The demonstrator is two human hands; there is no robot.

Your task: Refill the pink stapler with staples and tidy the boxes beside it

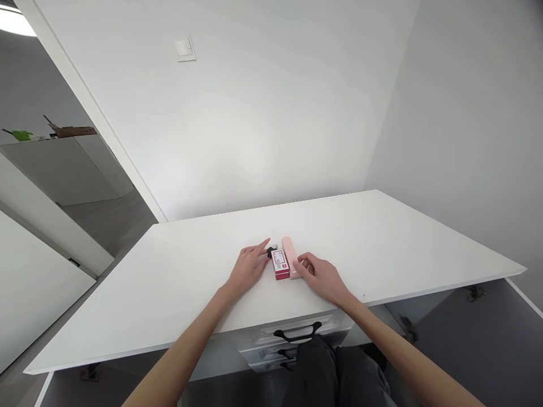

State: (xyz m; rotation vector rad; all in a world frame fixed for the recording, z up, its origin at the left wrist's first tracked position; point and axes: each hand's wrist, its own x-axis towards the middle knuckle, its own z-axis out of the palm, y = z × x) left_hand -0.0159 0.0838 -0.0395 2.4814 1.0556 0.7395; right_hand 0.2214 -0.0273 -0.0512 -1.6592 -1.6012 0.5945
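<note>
The left hand [248,265] lies low on the worktop [178,294], palm down, with its fingers stretched out and a little apart. Its pointing finger reaches toward a small black and silver thing [272,250] that lies just past the fingertip; it is too small to tell what it is, or whether the finger touches it. The left hand holds nothing.

The right hand [319,274] also rests on the worktop, with its fingers bent in a soft curl. Its fingertips touch the near end of a long, pale pink plastic block with round corners [291,257]. The fingers are not wrapped around the block; they only press on its side.

Between the two hands lies a small dark red cardboard box with a white label on top [280,264]. It lies flat, right beside the pink block, and the two seem to touch along their long sides. All these things sit near the front edge of the wide white worktop.

Under the worktop there are white drawers with black curved handles [297,334]. Behind it, a white light switch [185,48] sits high on the pale wall.
</note>
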